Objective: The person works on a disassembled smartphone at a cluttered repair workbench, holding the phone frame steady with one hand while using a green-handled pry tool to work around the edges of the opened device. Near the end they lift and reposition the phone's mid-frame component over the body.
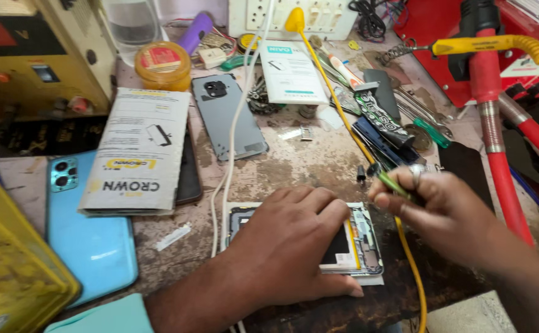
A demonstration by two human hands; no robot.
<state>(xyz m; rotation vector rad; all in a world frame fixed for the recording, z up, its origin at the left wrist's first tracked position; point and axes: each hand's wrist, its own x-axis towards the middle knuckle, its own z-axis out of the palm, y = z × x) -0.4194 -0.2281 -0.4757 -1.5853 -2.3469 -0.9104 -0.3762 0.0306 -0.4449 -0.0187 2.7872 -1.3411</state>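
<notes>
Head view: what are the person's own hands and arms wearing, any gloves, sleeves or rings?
No gloves: both hands are bare. The left hand comes off a forearm that is uncovered up to a light turquoise sleeve at the bottom edge. The right hand has a silver ring on one finger; its forearm is bare as far as shown. No watch or bracelet is visible.

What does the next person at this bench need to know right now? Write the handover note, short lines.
Left hand: flat on the opened phone with exposed insides, pressing it to the worn workbench; nothing gripped.
Right hand: fingers pinch a thin green-handled tool, tip just above the phone's upper right edge.
Done: back cover off; a grey phone back panel lies further up the bench.
Left: phone lies open, not closed up.
Yellow cable crosses beside the phone.
</notes>
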